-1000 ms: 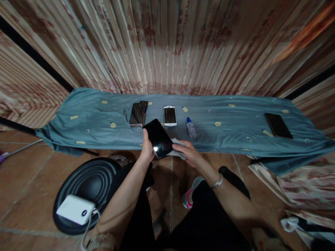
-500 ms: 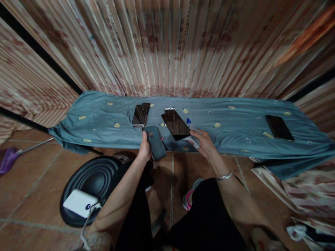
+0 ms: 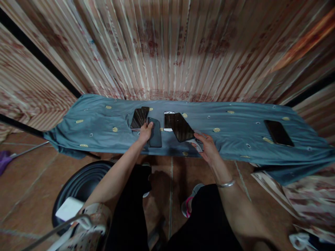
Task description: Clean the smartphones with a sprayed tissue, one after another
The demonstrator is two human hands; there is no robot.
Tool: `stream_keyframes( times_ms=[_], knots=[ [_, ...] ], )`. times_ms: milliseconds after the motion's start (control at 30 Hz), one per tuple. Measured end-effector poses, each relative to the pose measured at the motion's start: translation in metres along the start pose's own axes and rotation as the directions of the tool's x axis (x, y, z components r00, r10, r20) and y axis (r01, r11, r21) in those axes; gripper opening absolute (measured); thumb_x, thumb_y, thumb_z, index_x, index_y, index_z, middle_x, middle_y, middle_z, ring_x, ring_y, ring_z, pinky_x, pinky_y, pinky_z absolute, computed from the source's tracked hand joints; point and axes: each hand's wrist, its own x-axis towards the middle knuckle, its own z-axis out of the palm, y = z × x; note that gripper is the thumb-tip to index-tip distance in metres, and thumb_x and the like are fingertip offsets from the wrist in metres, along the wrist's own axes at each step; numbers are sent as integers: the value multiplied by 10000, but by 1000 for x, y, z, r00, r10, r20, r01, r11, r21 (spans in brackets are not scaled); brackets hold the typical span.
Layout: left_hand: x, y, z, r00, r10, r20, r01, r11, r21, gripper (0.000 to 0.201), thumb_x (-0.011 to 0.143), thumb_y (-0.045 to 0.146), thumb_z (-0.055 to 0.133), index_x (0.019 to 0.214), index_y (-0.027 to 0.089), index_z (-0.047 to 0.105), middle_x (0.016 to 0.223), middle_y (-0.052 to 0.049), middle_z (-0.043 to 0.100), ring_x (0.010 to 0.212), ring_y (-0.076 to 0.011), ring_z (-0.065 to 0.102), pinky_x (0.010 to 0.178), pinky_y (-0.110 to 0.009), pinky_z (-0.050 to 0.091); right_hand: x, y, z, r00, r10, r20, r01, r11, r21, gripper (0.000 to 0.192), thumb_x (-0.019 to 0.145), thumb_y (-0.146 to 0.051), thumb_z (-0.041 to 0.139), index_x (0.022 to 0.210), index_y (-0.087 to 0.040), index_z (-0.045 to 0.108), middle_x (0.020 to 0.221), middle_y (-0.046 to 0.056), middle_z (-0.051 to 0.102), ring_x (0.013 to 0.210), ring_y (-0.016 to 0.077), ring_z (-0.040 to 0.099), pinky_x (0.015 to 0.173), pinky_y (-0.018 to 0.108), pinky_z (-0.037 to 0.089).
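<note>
Blue-grey phone-shaped item (image 3: 156, 135) in head view: grasped by left hand (image 3: 145, 132), near front edge of cloth-covered table (image 3: 235, 141). Black phone (image 3: 181, 129): gripped with pale cloth (image 3: 196, 145) in right hand (image 3: 208, 146), inboard of same edge, partly masking white phone (image 3: 168, 121).

Head-worn view; close, forward and down over the cloth (image 3: 235, 134)

The left hand (image 3: 146, 133) is to the left of the white phone (image 3: 166, 122) and nearer the person, gripping, thumb on top. The right hand (image 3: 207, 145) is right of that phone, also nearer, fingers bent in a pinch. Both arms (image 3: 115, 183) angle inward toward it.
</note>
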Motion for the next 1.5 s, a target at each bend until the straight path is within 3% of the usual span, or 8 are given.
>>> stream_keyframes(
  times_ms=[267, 467, 567, 700, 967, 1167, 1267, 1500],
  knots=[
    [5, 15, 7, 980, 193, -57, -174, 954, 243, 559, 702, 141, 722, 1248, 103, 606, 1493, -178, 503, 1468, -282, 357, 1224, -349, 191, 4, -1, -3, 1000, -15, 11, 15, 1000, -6, 279, 579, -367, 847, 730, -196, 686, 611, -39, 651, 491, 85, 568, 412, 182, 460],
    [-18, 26, 14, 965, 260, 26, -260, 954, 151, 355, 721, 89, 685, 1068, 161, 691, 1535, -121, 469, 1513, -229, 260, 1240, -327, 119, 0, -4, 5, 998, 47, -48, -45, 998, 48, 271, 525, -324, 859, 704, -200, 698, 636, -40, 663, 506, 75, 566, 419, 165, 471],
    [-50, 26, 24, 996, 78, 51, -76, 997, -26, 171, 849, 223, 622, 992, 176, 703, 1387, -114, 614, 1415, -249, 436, 1209, -381, 247, -3, -2, 13, 998, 56, -19, -54, 995, 80, 275, 516, -324, 869, 673, -199, 681, 617, -42, 650, 499, 76, 549, 415, 170, 462],
    [-99, 26, 39, 935, -246, 257, 324, 886, -331, 477, 995, 485, 334, 1106, 175, 679, 1203, -146, 710, 1205, -296, 632, 1085, -511, 417, -13, 5, 30, 992, 113, 55, -120, 982, 146, 324, 473, -339, 906, 660, -198, 681, 595, -46, 633, 487, 69, 523, 401, 166, 435],
    [-126, 35, 36, 928, -196, 316, 353, 729, -586, 708, 993, 574, 230, 1349, 63, 566, 1019, -158, 767, 1088, -291, 694, 1054, -447, 462, -36, 19, 58, 933, 199, 298, -199, 980, -33, 384, 505, -452, 901, 714, -195, 707, 551, -67, 579, 460, 56, 460, 440, 188, 387],
    [-119, 27, 18, 906, -270, 327, 414, 727, -547, 726, 994, 570, 237, 1399, 40, 523, 1053, -180, 759, 1030, -277, 714, 1031, -420, 480, -25, 24, 49, 914, 110, 391, 25, 945, -325, 396, 617, -531, 837, 712, -166, 717, 620, -38, 630, 575, 92, 531, 567, 224, 439],
    [-119, 23, 15, 901, -294, 320, 425, 747, -511, 713, 991, 576, 263, 1378, 50, 548, 1000, -167, 767, 938, -258, 733, 966, -410, 526, -10, 22, 38, 965, -117, 236, 215, 869, -445, 452, 733, -618, 712, 769, -168, 730, 692, 12, 698, 643, 153, 607, 637, 288, 508],
    [-127, 7, 30, 835, -396, 381, 532, 759, -377, 628, 1002, 529, 310, 1315, 82, 620, 964, -140, 782, 866, -241, 748, 858, -370, 581, 0, 23, 48, 819, -492, 297, 546, 505, -669, 494, 1003, -434, 373, 1393, -181, 542, 1392, 118, 614, 1284, 243, 573, 1094, 458, 453]
  ],
)
